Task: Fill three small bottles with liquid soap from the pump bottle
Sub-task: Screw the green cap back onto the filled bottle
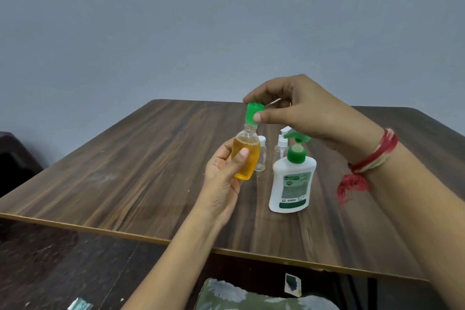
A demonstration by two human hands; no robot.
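My left hand grips a small clear bottle full of orange liquid soap, held upright above the table. My right hand pinches a green cap at the top of that bottle's threaded neck. A white pump bottle with a green pump head stands on the table just to the right. Behind them stand a small clear empty bottle with a white cap and a clear spray bottle with a white nozzle.
The wooden table fills the middle of the view, with its front edge running across low in the frame. A grey wall rises behind it. A patterned cushion lies below the table edge, and a dark seat shows at the far left.
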